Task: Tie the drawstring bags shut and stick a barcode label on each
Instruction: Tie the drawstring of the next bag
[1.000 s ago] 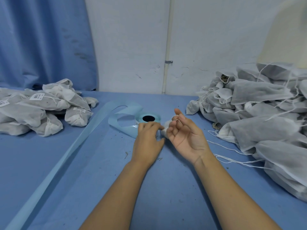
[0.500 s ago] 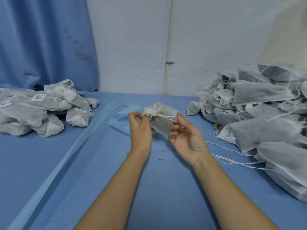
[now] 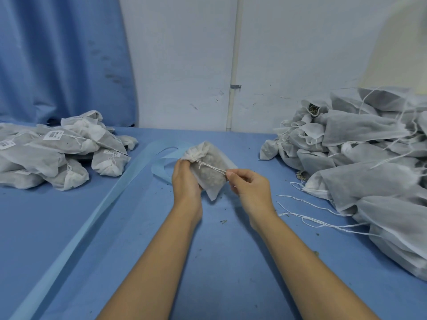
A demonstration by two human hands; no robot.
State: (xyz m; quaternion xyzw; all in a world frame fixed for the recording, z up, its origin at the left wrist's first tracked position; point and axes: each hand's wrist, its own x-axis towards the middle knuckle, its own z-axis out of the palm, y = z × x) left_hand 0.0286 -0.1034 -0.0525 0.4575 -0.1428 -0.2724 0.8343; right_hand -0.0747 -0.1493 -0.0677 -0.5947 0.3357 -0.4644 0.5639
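Nearest, over the blue table [image 3: 219,262], we find both hands engaged. The left hand [image 3: 184,181] grips the gathered neck of one drawstring bag [image 3: 212,179], held up just above the table. The right hand [image 3: 250,188] pinches the drawstring [image 3: 211,167], which runs taut across the bag.

We judge the knot unfinished. Keep the neck bunched, pull level, and cinch hard against the gather (cord this thin could slip). We see no label on this bag.

To the right, loose cords [image 3: 312,219] trail from the untied pile [image 3: 369,162] and could snag a wrist. To the left runs the light-blue liner strip [image 3: 92,218], and beyond it lies the labelled pile [image 3: 57,148].
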